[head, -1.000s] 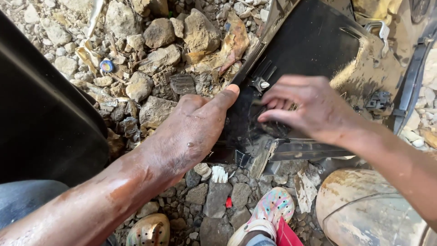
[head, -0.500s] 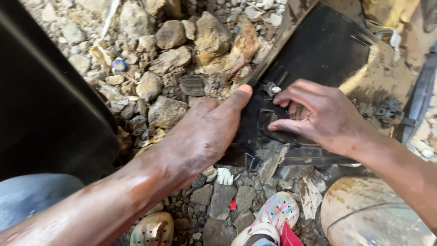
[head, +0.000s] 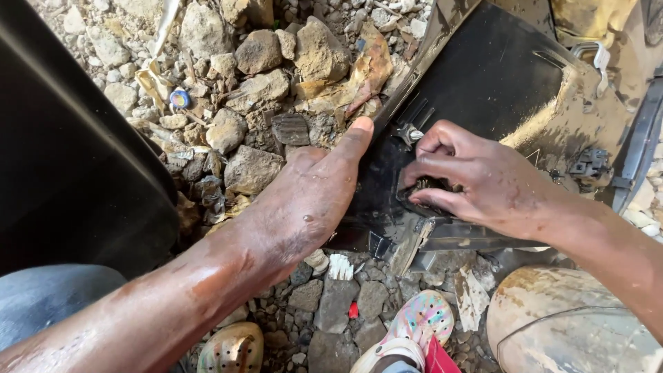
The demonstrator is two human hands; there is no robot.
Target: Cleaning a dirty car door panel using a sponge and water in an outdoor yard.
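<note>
Left hand (head: 304,200): flat, open, thumb pressed on black panel (head: 497,83) edge, as before | Right hand (head: 483,179): fingers now curled tighter, pinching small fitting (head: 425,186) mid-panel | Panel: on rubble (head: 262,90)

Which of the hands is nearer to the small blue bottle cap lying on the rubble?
Left. The left hand lies just right of and below the blue bottle cap; the right hand is farther right on the black panel.

Outdoors, daylight. Ground (head: 324,304) = loose grey rocks & rubble w/ dry leaves (head: 366,69), a small blue bottle cap (head: 179,99), a red scrap (head: 353,310). Big dark curved panel (head: 69,173) fills left side. Mud-stained pale drum (head: 559,331) at lower right.
</note>
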